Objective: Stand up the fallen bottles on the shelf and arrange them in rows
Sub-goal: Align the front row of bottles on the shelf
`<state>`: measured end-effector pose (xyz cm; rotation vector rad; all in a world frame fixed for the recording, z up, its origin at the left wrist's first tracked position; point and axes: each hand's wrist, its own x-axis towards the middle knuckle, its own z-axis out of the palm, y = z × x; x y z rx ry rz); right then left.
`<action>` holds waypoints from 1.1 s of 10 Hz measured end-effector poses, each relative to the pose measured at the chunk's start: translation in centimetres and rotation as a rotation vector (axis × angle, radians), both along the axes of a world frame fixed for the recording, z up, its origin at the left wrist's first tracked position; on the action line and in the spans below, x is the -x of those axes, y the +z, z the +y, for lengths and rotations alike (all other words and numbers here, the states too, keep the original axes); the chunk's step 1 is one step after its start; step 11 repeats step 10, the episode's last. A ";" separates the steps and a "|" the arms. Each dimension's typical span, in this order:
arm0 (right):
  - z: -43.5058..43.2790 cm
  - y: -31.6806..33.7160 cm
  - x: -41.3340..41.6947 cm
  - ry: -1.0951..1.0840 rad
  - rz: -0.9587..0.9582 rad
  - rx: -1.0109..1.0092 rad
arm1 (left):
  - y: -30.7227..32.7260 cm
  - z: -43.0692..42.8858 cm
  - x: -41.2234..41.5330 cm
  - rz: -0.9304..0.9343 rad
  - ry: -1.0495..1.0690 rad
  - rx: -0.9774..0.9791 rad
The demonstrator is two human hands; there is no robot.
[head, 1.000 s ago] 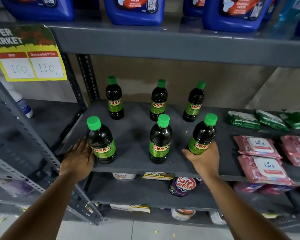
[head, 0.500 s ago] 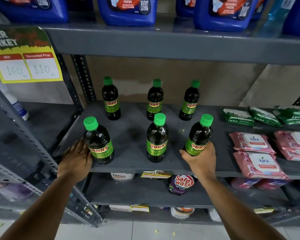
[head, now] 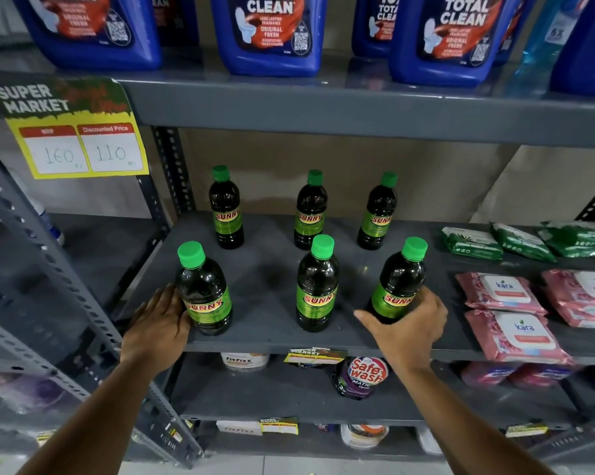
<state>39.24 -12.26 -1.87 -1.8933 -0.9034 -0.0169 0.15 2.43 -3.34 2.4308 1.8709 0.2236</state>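
Head view, looking down at a grey metal shelf (head: 272, 317). Six dark plastic Sunny bottles with green caps stand upright in two rows of three, wide bare gaps between them. The left hand (head: 158, 323) lies flat, fingers together, against the front-left bottle (head: 203, 289) near the shelf's front edge. The right hand (head: 405, 327) curls around the front-right bottle (head: 397, 286), which tilts slightly. Soft pink wipe packs (head: 515, 317) lie just right.
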 end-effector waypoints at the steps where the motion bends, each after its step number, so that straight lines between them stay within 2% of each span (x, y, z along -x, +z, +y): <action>1: -2.3 0.1 4.7 0.141 -0.198 -0.189 | 0.0 -0.1 0.0 0.001 -0.005 -0.007; 2: -1.8 -0.4 8.0 0.434 -0.109 -0.085 | 0.1 0.1 0.0 0.004 -0.006 -0.004; 3: 0.7 0.7 8.6 0.529 0.204 0.060 | 0.0 0.1 0.0 0.004 -0.003 0.000; 4: 2.3 1.8 8.2 0.545 0.160 0.183 | 0.2 0.0 0.0 0.003 -0.010 -0.001; 6: 2.9 1.9 8.5 0.513 0.137 0.236 | 0.5 -0.2 -0.1 0.004 -0.011 0.013; 8: 2.5 1.6 8.9 0.486 0.134 0.243 | 0.5 -0.3 0.1 -0.003 -0.021 -0.003; 9: 2.2 1.3 9.0 0.498 0.094 0.251 | 0.4 0.0 0.0 -0.020 -0.038 0.003; 10: 0.7 1.5 9.8 0.473 -0.024 0.208 | 0.8 -0.1 0.2 -0.114 -0.032 0.031; 11: 0.7 1.5 9.8 0.473 -0.024 0.208 | 0.8 -0.1 0.2 -0.114 -0.032 0.031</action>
